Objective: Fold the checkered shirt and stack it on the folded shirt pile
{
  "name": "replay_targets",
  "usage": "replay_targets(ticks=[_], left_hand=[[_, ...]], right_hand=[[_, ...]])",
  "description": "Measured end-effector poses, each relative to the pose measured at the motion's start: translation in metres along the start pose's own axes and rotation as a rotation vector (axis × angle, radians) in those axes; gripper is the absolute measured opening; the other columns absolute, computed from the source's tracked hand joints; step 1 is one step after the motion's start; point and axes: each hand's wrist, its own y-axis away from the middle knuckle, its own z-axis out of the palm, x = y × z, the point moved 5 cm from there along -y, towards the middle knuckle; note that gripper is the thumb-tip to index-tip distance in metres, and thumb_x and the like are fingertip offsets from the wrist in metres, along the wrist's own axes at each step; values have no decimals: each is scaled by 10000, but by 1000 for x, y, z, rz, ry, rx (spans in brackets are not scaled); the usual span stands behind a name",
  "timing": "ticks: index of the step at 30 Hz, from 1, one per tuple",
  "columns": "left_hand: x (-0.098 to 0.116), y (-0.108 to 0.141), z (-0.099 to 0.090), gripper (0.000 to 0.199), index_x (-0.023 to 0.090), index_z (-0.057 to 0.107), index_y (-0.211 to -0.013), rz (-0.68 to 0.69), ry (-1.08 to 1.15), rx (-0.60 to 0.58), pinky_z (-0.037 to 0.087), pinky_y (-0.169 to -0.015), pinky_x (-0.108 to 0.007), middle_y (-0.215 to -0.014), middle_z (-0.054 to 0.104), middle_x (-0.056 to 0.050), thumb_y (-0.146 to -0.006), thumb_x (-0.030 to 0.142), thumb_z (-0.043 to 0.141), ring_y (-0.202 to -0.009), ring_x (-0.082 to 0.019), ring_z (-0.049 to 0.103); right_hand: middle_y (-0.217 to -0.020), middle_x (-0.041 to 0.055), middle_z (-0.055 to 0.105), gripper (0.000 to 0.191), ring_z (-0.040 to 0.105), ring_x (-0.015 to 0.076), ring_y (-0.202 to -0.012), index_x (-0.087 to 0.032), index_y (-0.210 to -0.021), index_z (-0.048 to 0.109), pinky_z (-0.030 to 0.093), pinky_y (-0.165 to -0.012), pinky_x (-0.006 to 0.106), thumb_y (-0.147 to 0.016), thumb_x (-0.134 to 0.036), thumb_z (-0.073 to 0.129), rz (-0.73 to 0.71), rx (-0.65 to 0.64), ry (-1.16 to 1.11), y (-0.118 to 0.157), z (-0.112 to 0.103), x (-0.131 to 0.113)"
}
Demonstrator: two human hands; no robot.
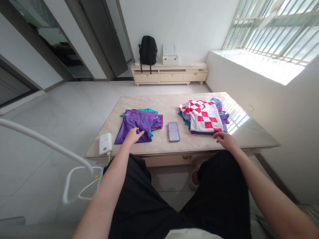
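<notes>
My left hand rests on a purple shirt on the table's left side, thumb and fingers apart, with nothing gripped. That shirt lies folded over other garments; a teal cloth peeks out behind it. At the right, a white shirt with red checks tops a stack of folded clothes with blue and purple edges. By the front right corner of this stack is my right hand, its fingers slightly bent and parted from the thumb. Its fingertips are at the cloth's edge; whether they touch it I cannot tell.
Between the two piles a phone-like device, blurred out, lies on the marble-look table. A white power bank with a cable sits at the left edge. Against the far wall, a black backpack and white box stand on a low cabinet.
</notes>
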Motion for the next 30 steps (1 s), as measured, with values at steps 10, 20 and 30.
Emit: replay_targets(ticks=[10,20,30], left_hand=[[38,9,24,430,122,677,-1168,-69,-60,-97,481,-952,-373,-1235,640,-198,-826,374,744,-1162,-355,603],[53,16,4,358,98,705,-1119,-166,62,-29,481,-990,-413,-1204,622,-212,-934,57,401,-1170,-322,609],[168,146,21,508,213,691,-1277,443,705,-952,608,-723,-327,-939,747,-57,-802,361,794,-810,-232,740]], right_hand=[[-843,22,759,191,686,179,-692,-228,-891,747,475,-680,275,-824,-218,568,-35,55,-4,8,9,-45],[-965,63,762,262,686,182,-685,-209,-981,705,518,-647,294,-876,-373,529,-119,-74,-424,59,83,-130],[-1044,138,761,735,735,261,-948,-108,-1265,669,609,-734,381,-979,-652,265,95,-476,-942,172,188,-172]])
